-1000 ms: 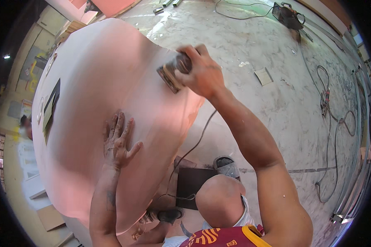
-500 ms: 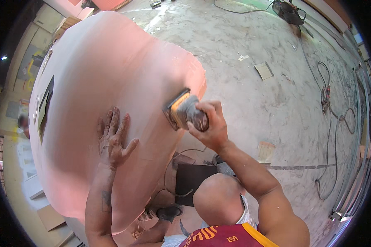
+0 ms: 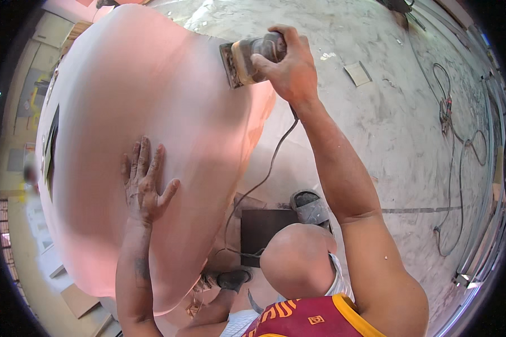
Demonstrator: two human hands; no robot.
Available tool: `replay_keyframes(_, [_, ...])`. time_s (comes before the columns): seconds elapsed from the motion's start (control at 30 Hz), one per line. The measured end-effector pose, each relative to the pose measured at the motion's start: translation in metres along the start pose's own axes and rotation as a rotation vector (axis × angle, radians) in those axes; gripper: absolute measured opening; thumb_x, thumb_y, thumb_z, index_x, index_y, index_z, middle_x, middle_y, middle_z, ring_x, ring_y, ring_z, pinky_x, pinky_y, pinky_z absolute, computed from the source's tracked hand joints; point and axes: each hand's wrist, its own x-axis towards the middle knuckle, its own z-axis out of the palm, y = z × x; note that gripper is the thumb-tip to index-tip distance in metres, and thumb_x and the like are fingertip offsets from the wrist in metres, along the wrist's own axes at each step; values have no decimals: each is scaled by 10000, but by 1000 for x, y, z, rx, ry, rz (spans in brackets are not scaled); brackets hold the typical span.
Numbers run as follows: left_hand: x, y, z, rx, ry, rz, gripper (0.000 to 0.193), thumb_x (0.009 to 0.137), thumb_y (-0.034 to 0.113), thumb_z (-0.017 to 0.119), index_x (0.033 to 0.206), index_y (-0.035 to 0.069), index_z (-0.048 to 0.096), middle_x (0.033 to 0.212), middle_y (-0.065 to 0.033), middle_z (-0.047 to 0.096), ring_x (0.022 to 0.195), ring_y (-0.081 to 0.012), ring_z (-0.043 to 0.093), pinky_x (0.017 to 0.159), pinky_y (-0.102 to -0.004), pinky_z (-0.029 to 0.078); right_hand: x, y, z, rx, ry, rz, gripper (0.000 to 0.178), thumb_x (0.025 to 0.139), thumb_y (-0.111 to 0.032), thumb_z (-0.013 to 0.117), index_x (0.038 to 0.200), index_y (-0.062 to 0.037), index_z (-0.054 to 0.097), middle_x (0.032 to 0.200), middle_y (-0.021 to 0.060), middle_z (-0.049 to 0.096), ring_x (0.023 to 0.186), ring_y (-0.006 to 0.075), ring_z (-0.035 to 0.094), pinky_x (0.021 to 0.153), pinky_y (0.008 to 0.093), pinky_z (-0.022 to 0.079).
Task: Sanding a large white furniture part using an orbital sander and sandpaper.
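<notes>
A large, smoothly curved pink panel [image 3: 191,140] fills the left and middle of the view. My left hand [image 3: 144,188] lies flat on its surface, fingers spread, dusty and holding nothing. In my right hand [image 3: 294,70] is a dusty electric sander [image 3: 258,56], gripped round its dark rounded body. The sander's flat pad meets the panel near the far right edge; whether it presses there or hovers just off, I cannot tell. A cord [image 3: 272,160] hangs from the sander down past the panel's right edge.
Below my knee lies a dark square board [image 3: 270,230], with a sandal [image 3: 310,208] beside it. The grey floor is dust-streaked; a sandpaper sheet [image 3: 358,73] and a coiled cable [image 3: 447,109] lie to the right. Metal lengths [image 3: 497,185] run along the far right.
My right arm has stretched away from me, carrying the sander to the far right part of the panel. My left hand stays flat on the panel. The view has shifted slightly.
</notes>
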Motion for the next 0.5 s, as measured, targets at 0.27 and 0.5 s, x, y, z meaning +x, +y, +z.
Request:
replay_keyframes(0.27, [-1,0,1,3,-3,-11,870,1005,677,517,1677,143,380,1768,-176,250,1642,-364,201,1313,-567,73,-172,52,15,553,1,336,654,791,-186,883,1334,-31,554,1210,162,558,1102,292,611,967,422,523])
replay_keyframes(0.5, [0,1,-3,-13,-32,-1,860,1018,666,505,1683,139,366,1763,-203,244,1637,-386,206,1311,-573,66,-205,67,18,403,-11,10,664,799,-157,880,1349,-39,527,1198,150,550,1119,275,598,986,400,517])
